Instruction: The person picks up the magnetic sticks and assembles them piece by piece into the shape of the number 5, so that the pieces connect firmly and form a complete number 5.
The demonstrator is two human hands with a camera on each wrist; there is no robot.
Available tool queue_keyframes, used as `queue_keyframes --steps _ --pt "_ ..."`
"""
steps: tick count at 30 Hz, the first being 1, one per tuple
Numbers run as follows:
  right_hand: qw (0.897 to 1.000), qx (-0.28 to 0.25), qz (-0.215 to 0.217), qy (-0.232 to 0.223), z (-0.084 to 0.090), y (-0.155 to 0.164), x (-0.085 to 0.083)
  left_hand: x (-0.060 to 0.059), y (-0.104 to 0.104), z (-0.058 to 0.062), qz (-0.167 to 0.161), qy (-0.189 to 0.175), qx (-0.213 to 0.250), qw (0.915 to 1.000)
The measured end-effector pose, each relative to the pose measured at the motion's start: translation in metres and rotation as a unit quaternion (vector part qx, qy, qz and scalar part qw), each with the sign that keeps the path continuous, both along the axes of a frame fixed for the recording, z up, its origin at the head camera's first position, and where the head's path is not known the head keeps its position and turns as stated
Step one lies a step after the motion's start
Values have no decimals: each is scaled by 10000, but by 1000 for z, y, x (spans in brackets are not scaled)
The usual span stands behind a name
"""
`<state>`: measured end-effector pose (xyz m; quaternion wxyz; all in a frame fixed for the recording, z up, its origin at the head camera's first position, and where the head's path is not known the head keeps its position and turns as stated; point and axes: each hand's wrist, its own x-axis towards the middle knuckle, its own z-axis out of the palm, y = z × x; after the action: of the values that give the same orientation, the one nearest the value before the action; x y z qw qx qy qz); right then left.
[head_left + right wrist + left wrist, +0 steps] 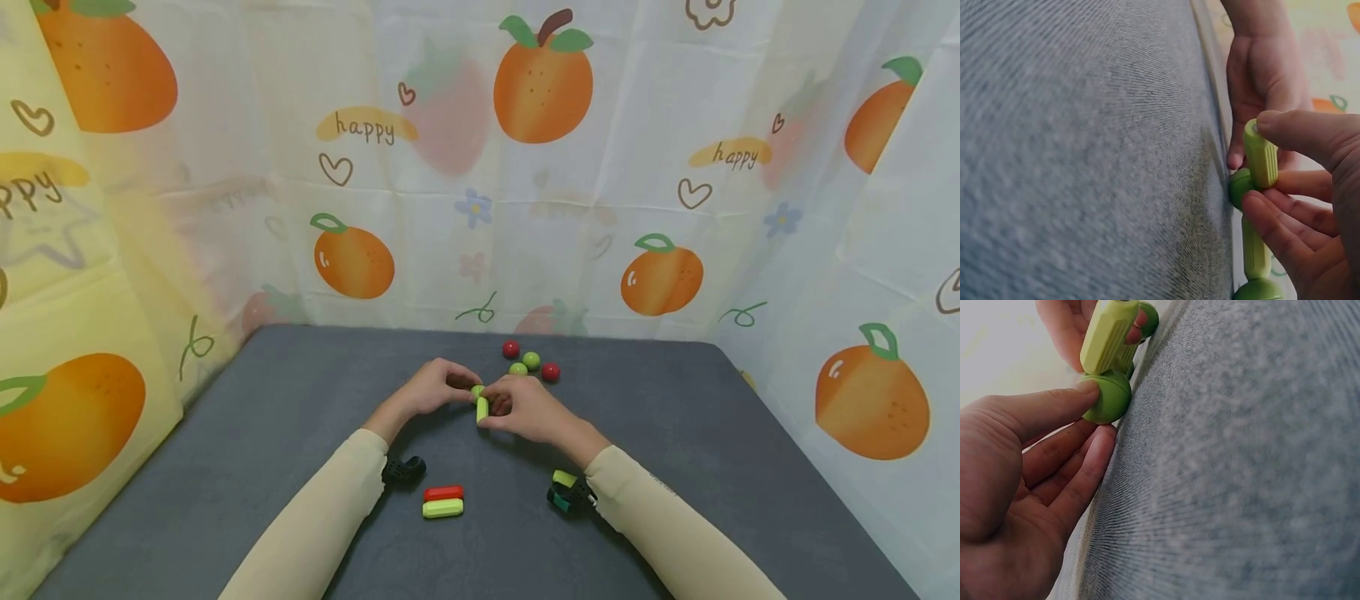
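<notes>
My left hand [442, 388] pinches a green ball [1110, 397] between thumb and fingers, low over the grey table. In my right hand [531, 408] is a yellow-green ribbed rod [1261, 153], held between thumb and fingertips. One end of this rod meets the ball, and it slants up from there. A second yellow-green rod [1255, 250] extends from the same ball toward another green ball [1257, 290]. In the head view, my right fingers cover most of that second rod.
Beyond my hands lie two red balls [551, 372] and two green balls [531, 361]. A red rod [443, 492] and a yellow-green rod [443, 508] lie side by side nearer me. A yellow-green piece [564, 478] shows beside my right wrist. A printed curtain [442, 250] borders the table.
</notes>
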<state>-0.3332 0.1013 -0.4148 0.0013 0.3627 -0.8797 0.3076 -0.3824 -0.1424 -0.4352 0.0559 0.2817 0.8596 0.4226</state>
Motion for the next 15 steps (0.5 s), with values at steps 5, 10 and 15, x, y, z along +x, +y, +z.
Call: queue_keyframes --steps 5,10,15 --pt "10000 50 -17 63 -3 -2 0 0 0 -1 -5 -6 32 10000" --pt "9998 127 -119 94 -6 -3 0 -2 -1 -3 -17 31 89 10000" --pt "9999 70 -76 97 -5 -3 1 -4 -1 -3 20 24 111 9999"
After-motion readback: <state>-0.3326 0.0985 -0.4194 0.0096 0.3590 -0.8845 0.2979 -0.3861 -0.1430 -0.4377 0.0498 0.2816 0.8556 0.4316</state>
